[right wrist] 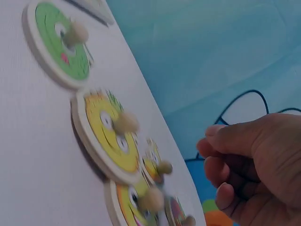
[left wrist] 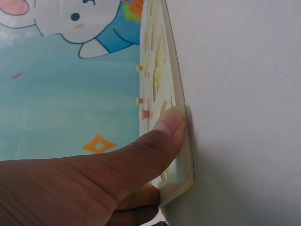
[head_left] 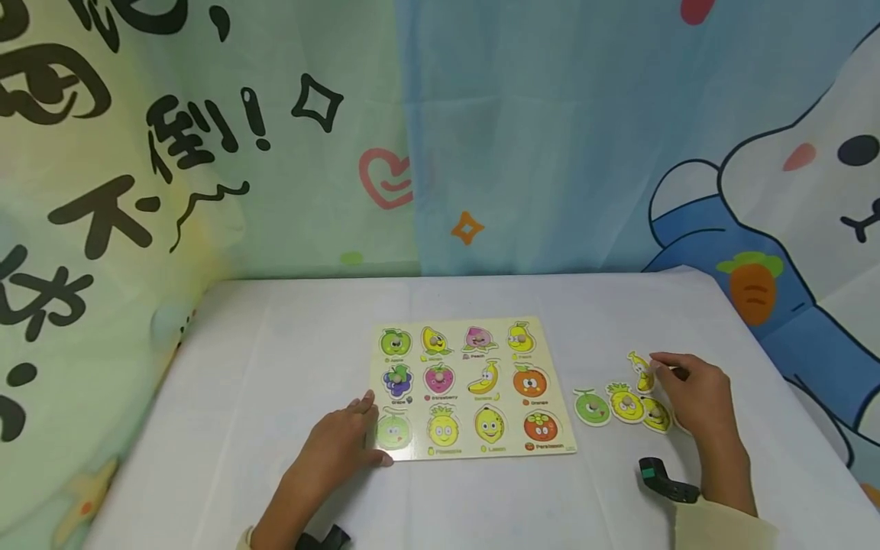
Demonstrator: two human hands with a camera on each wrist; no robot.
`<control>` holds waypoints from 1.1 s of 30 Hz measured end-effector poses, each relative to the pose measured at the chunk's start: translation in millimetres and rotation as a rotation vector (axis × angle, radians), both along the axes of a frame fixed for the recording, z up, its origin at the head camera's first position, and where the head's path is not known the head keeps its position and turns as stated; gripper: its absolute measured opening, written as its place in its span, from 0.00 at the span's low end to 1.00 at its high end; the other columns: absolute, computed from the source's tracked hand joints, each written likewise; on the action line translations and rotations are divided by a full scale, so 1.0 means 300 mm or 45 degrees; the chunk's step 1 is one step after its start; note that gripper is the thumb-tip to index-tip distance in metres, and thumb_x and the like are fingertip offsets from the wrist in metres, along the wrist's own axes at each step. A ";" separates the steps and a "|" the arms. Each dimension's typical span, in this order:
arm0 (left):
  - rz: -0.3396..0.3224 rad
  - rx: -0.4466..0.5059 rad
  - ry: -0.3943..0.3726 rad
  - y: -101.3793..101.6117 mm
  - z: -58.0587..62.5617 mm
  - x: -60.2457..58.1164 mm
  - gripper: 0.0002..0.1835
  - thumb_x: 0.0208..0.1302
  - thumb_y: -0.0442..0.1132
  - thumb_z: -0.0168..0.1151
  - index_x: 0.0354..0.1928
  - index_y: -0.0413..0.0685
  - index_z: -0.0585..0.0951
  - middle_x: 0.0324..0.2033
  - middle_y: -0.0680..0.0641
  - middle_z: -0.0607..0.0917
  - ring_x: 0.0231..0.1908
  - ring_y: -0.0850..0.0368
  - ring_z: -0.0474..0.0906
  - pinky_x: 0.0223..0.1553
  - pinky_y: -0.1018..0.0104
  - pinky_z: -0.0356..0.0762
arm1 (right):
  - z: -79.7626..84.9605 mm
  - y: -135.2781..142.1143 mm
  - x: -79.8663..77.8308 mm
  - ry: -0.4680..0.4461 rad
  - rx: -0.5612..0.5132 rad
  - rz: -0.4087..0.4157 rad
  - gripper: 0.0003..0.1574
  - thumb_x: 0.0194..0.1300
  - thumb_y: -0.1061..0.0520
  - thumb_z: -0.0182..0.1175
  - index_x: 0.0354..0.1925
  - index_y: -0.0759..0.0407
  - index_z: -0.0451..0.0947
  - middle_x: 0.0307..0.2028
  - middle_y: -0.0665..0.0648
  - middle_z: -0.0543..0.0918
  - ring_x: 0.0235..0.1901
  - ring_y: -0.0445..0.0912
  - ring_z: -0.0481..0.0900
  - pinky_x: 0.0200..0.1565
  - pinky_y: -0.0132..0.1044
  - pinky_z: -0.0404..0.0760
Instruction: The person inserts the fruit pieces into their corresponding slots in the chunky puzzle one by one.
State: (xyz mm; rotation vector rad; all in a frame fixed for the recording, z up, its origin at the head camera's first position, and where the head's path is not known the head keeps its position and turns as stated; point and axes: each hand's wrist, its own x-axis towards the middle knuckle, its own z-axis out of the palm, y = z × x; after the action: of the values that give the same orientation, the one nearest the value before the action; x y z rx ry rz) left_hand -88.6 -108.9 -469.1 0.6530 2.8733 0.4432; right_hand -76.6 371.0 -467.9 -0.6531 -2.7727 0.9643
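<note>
A wooden fruit puzzle board [head_left: 457, 389] lies flat on the white-covered table. My left hand [head_left: 344, 434] grips its near left corner, with the thumb [left wrist: 170, 123] on the near edge and the fingers along the left side. To the right of the board lie loose knobbed pieces: a green melon [head_left: 593, 408], a pineapple [head_left: 624, 403], a lemon [head_left: 655, 416] and a banana [head_left: 641, 373]. Beside the banana hovers my right hand [head_left: 694, 389], its fingers loosely bent. The right wrist view shows nothing between thumb and fingers. Another piece [right wrist: 175, 212] is partly hidden by that hand in the head view.
Several fruit pieces with knobs, such as the apple [head_left: 395, 343], sit in the board. Black wrist devices [head_left: 667, 481] are by both wrists. A printed curtain [head_left: 522, 137] hangs behind the table [head_left: 289, 336].
</note>
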 end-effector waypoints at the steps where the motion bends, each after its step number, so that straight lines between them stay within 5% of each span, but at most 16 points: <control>1: -0.001 -0.006 0.003 0.001 0.002 0.000 0.44 0.37 0.51 0.81 0.57 0.34 0.78 0.62 0.37 0.74 0.59 0.40 0.73 0.57 0.50 0.74 | -0.002 0.009 0.007 -0.024 0.007 -0.010 0.23 0.74 0.54 0.51 0.59 0.67 0.75 0.52 0.70 0.77 0.49 0.62 0.72 0.45 0.51 0.76; 7: 0.014 -0.025 -0.016 0.000 0.004 0.003 0.44 0.38 0.50 0.81 0.57 0.33 0.78 0.62 0.39 0.74 0.60 0.41 0.73 0.57 0.49 0.73 | -0.022 0.036 0.012 -0.133 -0.015 -0.052 0.24 0.74 0.54 0.50 0.60 0.68 0.74 0.50 0.70 0.76 0.48 0.62 0.71 0.42 0.51 0.76; 13: 0.004 -0.008 -0.008 -0.002 -0.005 -0.003 0.44 0.37 0.51 0.81 0.57 0.34 0.78 0.63 0.38 0.74 0.61 0.41 0.71 0.62 0.49 0.68 | -0.043 0.030 0.000 -0.203 0.038 0.018 0.24 0.72 0.57 0.53 0.60 0.71 0.72 0.48 0.70 0.77 0.45 0.61 0.73 0.36 0.45 0.75; 21: 0.010 0.007 -0.025 -0.002 -0.010 -0.007 0.44 0.37 0.50 0.82 0.58 0.33 0.78 0.63 0.38 0.73 0.62 0.41 0.71 0.64 0.48 0.65 | -0.068 0.009 -0.020 -0.154 0.113 0.050 0.22 0.70 0.61 0.55 0.57 0.74 0.74 0.47 0.72 0.76 0.45 0.63 0.74 0.42 0.56 0.77; 33: -0.004 0.014 -0.017 -0.004 -0.015 -0.010 0.44 0.37 0.49 0.82 0.57 0.32 0.78 0.62 0.38 0.74 0.63 0.43 0.69 0.65 0.48 0.63 | -0.094 -0.003 -0.042 -0.097 0.146 0.026 0.19 0.71 0.62 0.54 0.54 0.74 0.75 0.45 0.71 0.74 0.44 0.63 0.72 0.45 0.59 0.75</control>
State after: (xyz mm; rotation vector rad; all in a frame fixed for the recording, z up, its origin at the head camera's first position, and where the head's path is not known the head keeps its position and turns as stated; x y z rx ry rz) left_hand -91.5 -110.2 -473.6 0.6534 2.8587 0.4620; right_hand -89.0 370.1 -496.0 -0.6591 -2.8805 0.7924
